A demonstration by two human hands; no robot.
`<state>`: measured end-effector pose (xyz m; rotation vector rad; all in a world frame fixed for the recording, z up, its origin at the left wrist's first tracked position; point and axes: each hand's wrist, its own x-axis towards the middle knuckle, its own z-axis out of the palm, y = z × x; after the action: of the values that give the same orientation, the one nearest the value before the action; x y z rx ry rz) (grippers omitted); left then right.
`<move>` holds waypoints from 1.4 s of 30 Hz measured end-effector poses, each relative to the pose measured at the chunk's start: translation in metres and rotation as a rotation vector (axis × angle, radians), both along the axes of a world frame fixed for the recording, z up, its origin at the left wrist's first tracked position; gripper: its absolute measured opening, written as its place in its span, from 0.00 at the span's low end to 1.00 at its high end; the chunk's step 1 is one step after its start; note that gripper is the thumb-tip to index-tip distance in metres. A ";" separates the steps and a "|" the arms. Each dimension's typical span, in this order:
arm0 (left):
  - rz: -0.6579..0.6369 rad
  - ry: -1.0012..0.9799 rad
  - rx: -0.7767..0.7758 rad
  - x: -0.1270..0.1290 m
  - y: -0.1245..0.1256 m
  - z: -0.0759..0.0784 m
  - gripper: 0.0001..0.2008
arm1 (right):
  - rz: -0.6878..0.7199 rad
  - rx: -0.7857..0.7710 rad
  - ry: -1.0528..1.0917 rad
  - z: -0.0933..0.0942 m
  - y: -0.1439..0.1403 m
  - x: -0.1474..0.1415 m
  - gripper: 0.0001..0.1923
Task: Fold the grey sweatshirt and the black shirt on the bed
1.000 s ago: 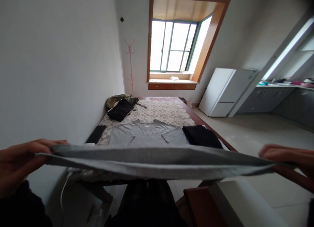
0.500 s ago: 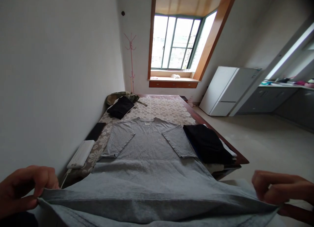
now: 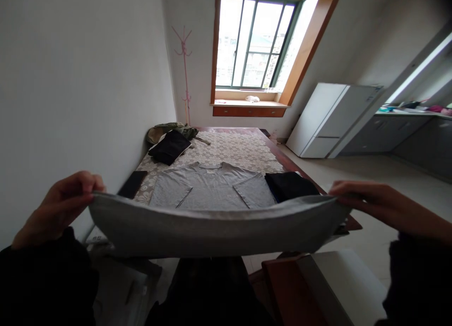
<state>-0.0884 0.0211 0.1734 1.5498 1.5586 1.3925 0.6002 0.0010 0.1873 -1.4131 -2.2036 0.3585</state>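
A grey T-shirt point(image 3: 212, 187) lies spread on the table, its neckline toward the window and both sleeves turned inward over the chest. Its lower part is lifted off the tabletop and stretched between my hands, sagging slightly in the middle. My left hand point(image 3: 70, 199) pinches one hem corner, near the wall. The opposite corner is pinched by my right hand point(image 3: 363, 194), out past the table's right side. The raised cloth hides the middle of the shirt and the table's near edge.
Folded black clothing point(image 3: 291, 185) lies right of the shirt. Another black folded garment point(image 3: 170, 146) and a camouflage bag point(image 3: 158, 132) sit at the far left. A dark flat object point(image 3: 132, 184) and a partly hidden white power bank point(image 3: 97, 235) lie along the wall point(image 3: 88, 91).
Both hands have risen and moved inward and forward, carrying the hem up from the near edge. The power bank is now mostly covered, and my legs show below the cloth.
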 end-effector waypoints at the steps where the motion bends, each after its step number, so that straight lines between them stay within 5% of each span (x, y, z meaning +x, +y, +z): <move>1: -0.072 -0.105 0.042 0.011 0.021 0.007 0.17 | 0.017 -0.004 0.018 0.008 0.025 -0.003 0.25; 4: -0.083 -0.181 0.162 0.027 0.089 0.004 0.13 | 0.019 -0.008 0.023 0.018 0.101 -0.016 0.29; 8: 0.086 0.109 0.160 0.031 0.176 -0.031 0.15 | 0.021 -0.027 -0.104 0.001 0.196 -0.039 0.24; 13: 0.229 0.503 0.037 0.039 0.256 -0.092 0.11 | -0.252 -0.063 -0.345 -0.068 0.278 -0.074 0.16; 18: 0.217 0.671 -0.087 0.043 0.286 -0.141 0.12 | -0.339 -0.140 -0.403 -0.135 0.307 -0.091 0.18; 26: 0.224 0.684 -0.120 0.041 0.296 -0.157 0.13 | -0.423 -0.174 -0.415 -0.162 0.319 -0.088 0.15; 32: 0.223 0.684 -0.102 0.052 0.287 -0.145 0.19 | -0.443 0.004 -0.395 -0.167 0.306 -0.111 0.26; 34: 0.168 0.725 -0.053 0.068 0.269 -0.138 0.20 | -0.334 0.067 -0.386 -0.164 0.294 -0.126 0.26; 37: -0.098 0.839 0.001 0.104 0.224 -0.138 0.21 | -0.073 0.026 -0.401 -0.169 0.257 -0.156 0.27; 39: -0.295 0.915 0.017 0.130 0.184 -0.148 0.23 | 0.054 -0.025 -0.424 -0.179 0.218 -0.177 0.31; 42: -0.394 1.010 0.012 0.156 0.126 -0.172 0.27 | 0.085 -0.074 -0.444 -0.201 0.153 -0.199 0.33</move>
<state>0.0675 0.1475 0.0009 2.5956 1.5646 0.3647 0.4010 0.1540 -0.0142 -1.5608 -2.6325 0.1663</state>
